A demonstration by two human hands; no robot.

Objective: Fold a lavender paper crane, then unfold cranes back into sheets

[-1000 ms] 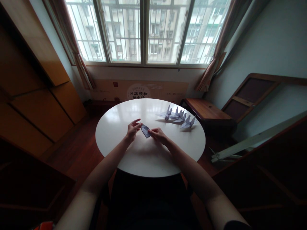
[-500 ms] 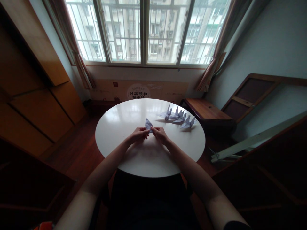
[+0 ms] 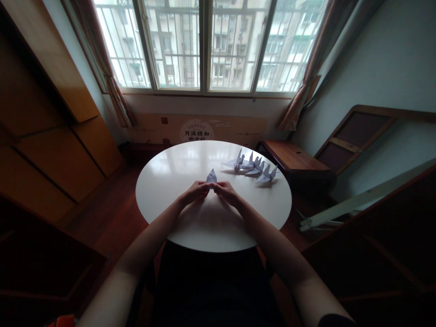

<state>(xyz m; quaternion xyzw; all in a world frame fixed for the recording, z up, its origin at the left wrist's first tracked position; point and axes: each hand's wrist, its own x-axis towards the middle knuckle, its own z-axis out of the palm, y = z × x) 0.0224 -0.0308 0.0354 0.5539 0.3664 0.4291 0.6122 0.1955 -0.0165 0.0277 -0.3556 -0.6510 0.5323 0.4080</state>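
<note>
Over the middle of a white oval table (image 3: 211,236), a small folded piece of pale lavender paper (image 3: 211,176) points its tip away from me. My left hand (image 3: 196,190) pinches its lower left side. From the other side my right hand (image 3: 225,190) grips the lower right, the two thumbs almost meeting at the base. Fingers hide the bottom of the paper. Several folded paper cranes (image 3: 254,164) of the same colour stand in a slanting row on the table, beyond my right hand and to its right.
A low wooden table (image 3: 294,154) is behind the white table on the right. A wooden frame (image 3: 354,131) leans by the right wall, near a pale beam (image 3: 327,213). Wooden cabinets (image 3: 57,159) stand left. A printed cardboard panel (image 3: 153,125) lies under the window.
The folded paper has turned from a leftward tilt to nearly straight, showing its broad face. My hands have drawn closer together at its base. The cranes have not moved.
</note>
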